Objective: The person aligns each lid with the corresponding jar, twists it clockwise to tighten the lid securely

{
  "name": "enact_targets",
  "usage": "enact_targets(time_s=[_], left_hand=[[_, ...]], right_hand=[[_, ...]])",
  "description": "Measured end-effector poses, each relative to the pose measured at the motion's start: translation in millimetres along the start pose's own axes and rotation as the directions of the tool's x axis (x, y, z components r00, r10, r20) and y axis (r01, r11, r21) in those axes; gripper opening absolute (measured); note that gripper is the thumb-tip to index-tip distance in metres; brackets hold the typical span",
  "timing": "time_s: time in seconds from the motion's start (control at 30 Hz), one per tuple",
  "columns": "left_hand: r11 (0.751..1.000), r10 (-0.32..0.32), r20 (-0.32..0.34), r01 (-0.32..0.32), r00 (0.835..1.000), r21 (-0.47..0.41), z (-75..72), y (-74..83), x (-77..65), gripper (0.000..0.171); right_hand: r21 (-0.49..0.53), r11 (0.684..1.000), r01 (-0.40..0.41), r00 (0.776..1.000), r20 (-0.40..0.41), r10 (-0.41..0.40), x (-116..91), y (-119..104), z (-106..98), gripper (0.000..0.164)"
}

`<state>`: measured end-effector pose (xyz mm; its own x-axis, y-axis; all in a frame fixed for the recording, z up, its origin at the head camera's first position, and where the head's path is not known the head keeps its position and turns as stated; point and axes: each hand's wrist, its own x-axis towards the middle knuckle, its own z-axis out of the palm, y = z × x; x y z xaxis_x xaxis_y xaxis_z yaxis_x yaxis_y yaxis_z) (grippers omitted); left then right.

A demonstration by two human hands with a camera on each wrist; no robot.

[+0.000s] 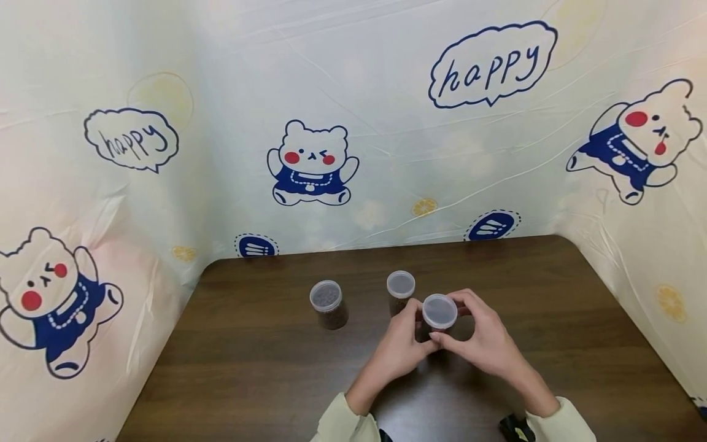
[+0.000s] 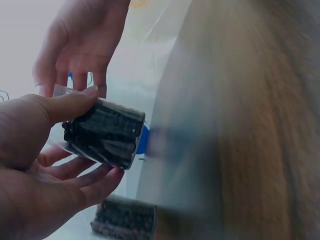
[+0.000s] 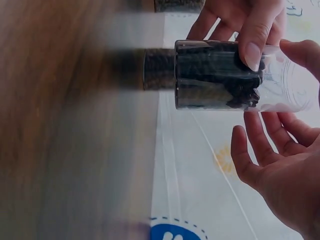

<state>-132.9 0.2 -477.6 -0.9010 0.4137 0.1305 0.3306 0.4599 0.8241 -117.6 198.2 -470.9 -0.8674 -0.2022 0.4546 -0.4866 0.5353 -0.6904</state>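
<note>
A clear jar (image 1: 439, 312) with a translucent lid is held between both hands over the table. Dark pieces fill its lower part, and the upper part is see-through in the right wrist view. My left hand (image 1: 402, 344) grips the jar's side, its thumb (image 3: 253, 52) across the wall. From the other side, my right hand (image 1: 488, 341) has thumb and fingers curved round the jar near its lidded end. In the left wrist view, the left thumb and fingers lie along the jar (image 2: 106, 132).
Two more lidded jars with dark contents stand on the brown wooden table (image 1: 248, 362): one jar (image 1: 329, 307) to the left, another jar (image 1: 401, 287) just behind the left hand. A printed cloth (image 1: 386, 178) with bears hangs around the table's back and sides.
</note>
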Motion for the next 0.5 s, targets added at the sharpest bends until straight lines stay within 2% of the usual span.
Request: enact_targets(time_s=[0.33, 0.5], left_hand=[[0.999, 0.021, 0.026, -0.021, 0.999, -0.026, 13.1, 11.0, 17.9, 0.041], [0.998, -0.008, 0.024, 0.009, 1.000, -0.061, 21.2, 12.2, 24.3, 0.042]], right_hand=[[-0.023, 1.000, -0.014, 0.998, -0.057, 0.012, 2.0, 7.9, -14.5, 0.060], [-0.050, 0.999, -0.017, 0.998, -0.060, 0.014, 4.2, 11.6, -19.4, 0.059]])
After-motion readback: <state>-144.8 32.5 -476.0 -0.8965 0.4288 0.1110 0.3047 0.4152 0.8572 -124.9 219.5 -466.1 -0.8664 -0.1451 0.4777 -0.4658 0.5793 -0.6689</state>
